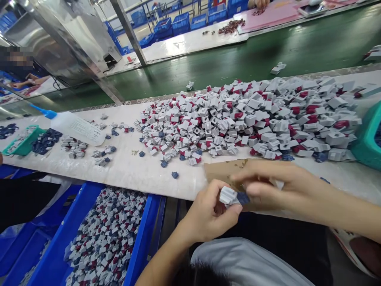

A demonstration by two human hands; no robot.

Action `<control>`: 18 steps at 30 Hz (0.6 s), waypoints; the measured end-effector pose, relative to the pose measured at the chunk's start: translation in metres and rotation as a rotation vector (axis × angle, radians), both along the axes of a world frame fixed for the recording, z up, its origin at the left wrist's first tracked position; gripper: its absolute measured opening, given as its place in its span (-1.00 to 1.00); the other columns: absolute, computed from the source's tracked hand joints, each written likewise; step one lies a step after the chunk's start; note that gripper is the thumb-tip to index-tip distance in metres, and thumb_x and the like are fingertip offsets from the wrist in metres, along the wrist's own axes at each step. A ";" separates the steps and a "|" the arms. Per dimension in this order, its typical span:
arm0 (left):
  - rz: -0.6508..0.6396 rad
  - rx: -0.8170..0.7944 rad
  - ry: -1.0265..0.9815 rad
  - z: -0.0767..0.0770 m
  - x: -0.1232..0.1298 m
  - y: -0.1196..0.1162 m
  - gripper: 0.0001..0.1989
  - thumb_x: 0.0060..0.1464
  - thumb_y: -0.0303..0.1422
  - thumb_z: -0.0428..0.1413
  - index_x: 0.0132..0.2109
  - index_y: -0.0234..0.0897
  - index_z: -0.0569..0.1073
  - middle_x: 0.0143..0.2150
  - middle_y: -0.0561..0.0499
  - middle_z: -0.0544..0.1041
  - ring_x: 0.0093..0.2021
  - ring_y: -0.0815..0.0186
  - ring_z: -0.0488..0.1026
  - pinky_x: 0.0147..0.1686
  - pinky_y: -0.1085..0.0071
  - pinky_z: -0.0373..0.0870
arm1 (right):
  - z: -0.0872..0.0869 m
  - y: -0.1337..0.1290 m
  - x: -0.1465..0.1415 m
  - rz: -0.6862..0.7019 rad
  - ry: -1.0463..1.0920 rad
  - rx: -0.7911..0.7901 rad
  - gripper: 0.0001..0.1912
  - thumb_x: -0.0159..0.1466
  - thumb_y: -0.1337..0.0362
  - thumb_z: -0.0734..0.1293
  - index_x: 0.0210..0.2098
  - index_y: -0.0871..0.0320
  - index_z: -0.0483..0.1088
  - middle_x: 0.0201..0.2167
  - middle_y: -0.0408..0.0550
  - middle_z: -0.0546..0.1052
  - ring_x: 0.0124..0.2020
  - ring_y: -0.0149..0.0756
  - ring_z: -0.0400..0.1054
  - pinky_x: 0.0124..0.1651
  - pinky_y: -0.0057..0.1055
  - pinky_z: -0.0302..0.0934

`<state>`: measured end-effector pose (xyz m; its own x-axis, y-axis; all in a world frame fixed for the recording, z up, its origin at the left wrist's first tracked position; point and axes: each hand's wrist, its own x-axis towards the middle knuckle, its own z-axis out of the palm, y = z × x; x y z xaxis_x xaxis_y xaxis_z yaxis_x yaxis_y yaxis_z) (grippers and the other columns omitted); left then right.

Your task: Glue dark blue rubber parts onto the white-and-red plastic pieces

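Observation:
My left hand (pixel 210 214) is closed on a small light-grey plastic part (pixel 228 196), pinched between thumb and fingers. A dark blue piece (pixel 243 198) sticks out of its right side, towards my right hand (pixel 279 182). The right fingers are curled and slightly blurred, their tips close to the blue piece; whether they touch it I cannot tell. Inside that palm a bit of another grey part (pixel 279 184) shows, mostly hidden. Beneath both hands lies a brown cardboard sheet (pixel 220 171). Beyond them spreads a big heap of grey parts with dark red pieces (pixel 238 115).
Loose blue pieces (pixel 175 174) dot the white worktable (pixel 149 171). A white bottle with a blue nozzle (pixel 79 128) lies at left. Teal baskets (pixel 367 137) stand at both ends. A blue crate (pixel 59 234) holds assembled parts. Behind runs a green conveyor (pixel 166 77); co-workers sit beyond.

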<state>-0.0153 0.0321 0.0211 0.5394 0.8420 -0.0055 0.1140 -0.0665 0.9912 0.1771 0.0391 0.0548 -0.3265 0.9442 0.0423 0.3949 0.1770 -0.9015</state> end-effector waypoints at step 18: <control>0.247 0.456 0.022 -0.004 0.050 0.003 -0.54 0.27 -0.09 -0.30 -0.35 -0.24 0.33 -0.39 -0.09 0.44 -0.31 0.23 0.40 -0.27 0.32 0.34 | 0.010 0.012 -0.062 -0.310 0.760 -0.316 -0.46 0.22 -0.23 0.20 -0.53 0.14 0.24 -0.73 -0.14 0.39 -0.65 -0.37 0.35 -0.59 -0.55 0.24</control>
